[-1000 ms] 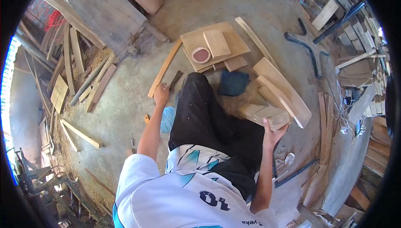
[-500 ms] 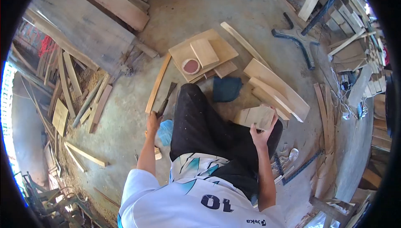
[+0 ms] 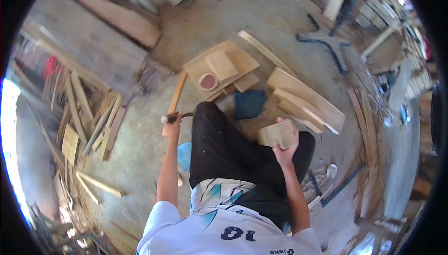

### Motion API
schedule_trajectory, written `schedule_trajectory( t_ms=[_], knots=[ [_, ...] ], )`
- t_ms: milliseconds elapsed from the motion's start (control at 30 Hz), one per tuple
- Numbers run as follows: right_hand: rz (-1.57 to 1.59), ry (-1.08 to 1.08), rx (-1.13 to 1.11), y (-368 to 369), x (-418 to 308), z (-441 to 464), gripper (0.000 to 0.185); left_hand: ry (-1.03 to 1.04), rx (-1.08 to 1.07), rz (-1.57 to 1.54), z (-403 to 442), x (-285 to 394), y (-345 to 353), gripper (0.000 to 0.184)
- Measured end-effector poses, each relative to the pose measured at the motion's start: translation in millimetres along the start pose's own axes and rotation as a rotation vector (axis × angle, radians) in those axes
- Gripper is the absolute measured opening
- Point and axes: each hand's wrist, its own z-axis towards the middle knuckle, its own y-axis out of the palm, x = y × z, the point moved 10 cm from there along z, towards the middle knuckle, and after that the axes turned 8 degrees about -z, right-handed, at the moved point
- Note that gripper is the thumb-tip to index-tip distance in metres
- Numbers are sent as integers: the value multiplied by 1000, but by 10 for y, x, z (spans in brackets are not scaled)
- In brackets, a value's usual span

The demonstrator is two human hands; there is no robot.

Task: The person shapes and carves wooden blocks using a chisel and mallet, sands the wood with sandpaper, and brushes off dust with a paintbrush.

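My left hand [image 3: 172,123] is wrapped round a chisel-like tool [image 3: 187,114], its dark blade pointing right toward my knee and its butt sticking out at the left. My right hand [image 3: 286,148] grips a light wooden block [image 3: 276,134] by its right side, above my right thigh. Just beyond my knees, a dark blue cloth [image 3: 249,104] lies on the floor. Farther forward, a square board [image 3: 242,57] carries a smaller wood block [image 3: 221,65] and a round container with reddish contents [image 3: 208,82].
Long boards [image 3: 308,97] lie at front right, and a thin strip [image 3: 178,91] is beyond my left hand. A light blue bag [image 3: 184,156] rests by my left thigh. A black metal stand [image 3: 326,40] is farther right. Scrap wood [image 3: 78,96] lies at the left.
My left hand has picked up the tool and turned it from pointing forward to pointing right. My right hand has lifted the block and brought it inward. The view has shifted.
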Motion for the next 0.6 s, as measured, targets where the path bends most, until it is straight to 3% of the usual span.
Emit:
schedule_trajectory(
  t_ms=[33,133,300,367,500,567,600],
  knots=[
    [-1,-2,-9,14,-11,-11,72,-115,-39,-17,33,-143,85,30],
    [-51,88,-43,35,138,-122,62,65,-27,-100,245,-49,177,18],
    [-49,187,-100,135,386,-224,66,501,-135,18,-470,1873,606,6],
    [-74,195,-105,141,337,-181,65,516,-240,-161,-814,2483,736,7],
    [-78,209,-95,199,444,-147,67,182,-719,-509,-1362,3174,1196,18],
    [-99,188,-111,218,443,-134,67,245,-955,-673,-1567,3399,1495,23],
    [-126,175,-116,207,431,-147,68,366,-949,-710,-1624,3519,1606,24]
  ],
)
